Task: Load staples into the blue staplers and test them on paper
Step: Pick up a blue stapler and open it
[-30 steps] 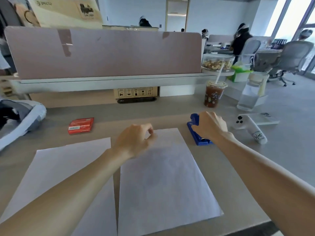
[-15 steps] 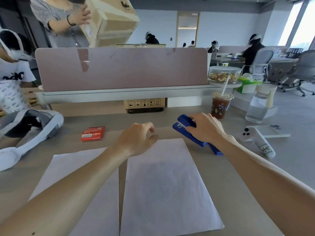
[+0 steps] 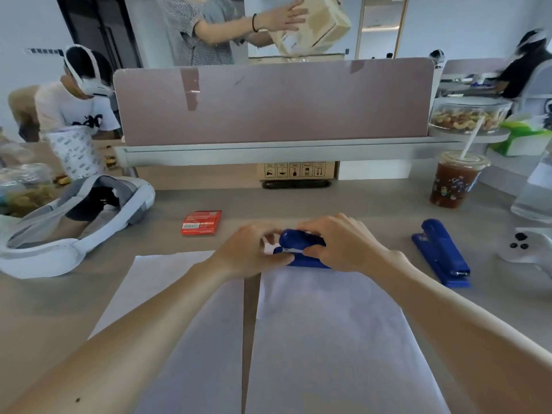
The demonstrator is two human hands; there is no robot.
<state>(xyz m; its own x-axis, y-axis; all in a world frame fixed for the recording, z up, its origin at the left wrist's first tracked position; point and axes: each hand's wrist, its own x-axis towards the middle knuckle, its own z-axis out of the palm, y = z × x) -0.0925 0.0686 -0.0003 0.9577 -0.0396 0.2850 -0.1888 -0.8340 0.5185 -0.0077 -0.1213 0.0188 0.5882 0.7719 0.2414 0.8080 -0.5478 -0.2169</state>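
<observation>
A blue stapler [image 3: 301, 248] sits at the far edge of the right sheet of paper [image 3: 331, 339], held between both hands. My right hand [image 3: 343, 243] grips its body from the right, fingers curled over the top. My left hand [image 3: 254, 252] holds its front end from the left, fingertips at the nose. A second blue stapler [image 3: 440, 252] lies flat on the desk to the right, untouched. A red staple box [image 3: 201, 222] lies closed beyond the left sheet of paper [image 3: 167, 294].
A white headset [image 3: 74, 222] lies at the left. An iced drink cup [image 3: 455, 180], a water bottle [image 3: 534, 189] and a white controller [image 3: 528, 246] stand at the right. A pink divider [image 3: 271, 100] closes the desk's back; people work behind it.
My right hand carried the stapler left to the top of the right sheet, and my left hand came onto its front end. The view tilted up; a second stapler now shows at right.
</observation>
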